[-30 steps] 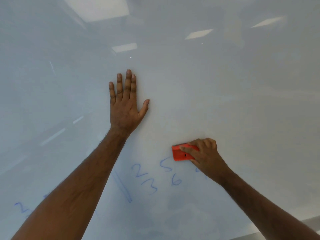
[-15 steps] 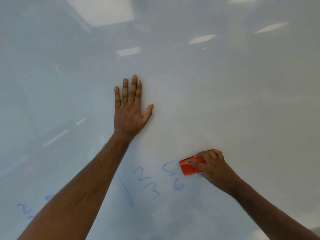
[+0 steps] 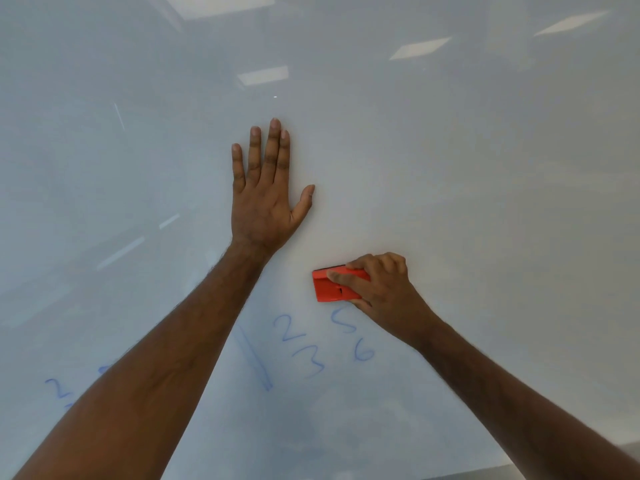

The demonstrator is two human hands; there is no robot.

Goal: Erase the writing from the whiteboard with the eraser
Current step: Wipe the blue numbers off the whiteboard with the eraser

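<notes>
A glossy whiteboard [image 3: 467, 188] fills the view. My right hand [image 3: 381, 289] grips a red eraser [image 3: 330, 287] and presses it against the board, just above a blue "5" [image 3: 343, 318]. More blue writing lies below: a "6" [image 3: 363, 349], a "2" and "3" [image 3: 298, 344], a slanted line [image 3: 256, 362] and a "2" at the far left [image 3: 57, 388], partly hidden by my left forearm. My left hand [image 3: 266, 195] lies flat on the board, fingers spread, up and left of the eraser.
Ceiling lights [image 3: 419, 48] reflect in the board's upper part. The board's lower edge [image 3: 519, 469] shows at the bottom right. A smudged cloudy patch [image 3: 346, 427] lies below the digits.
The eraser and my right hand went down and right beside the "5", then came back up and left above it. My left hand stays flat on the board.
</notes>
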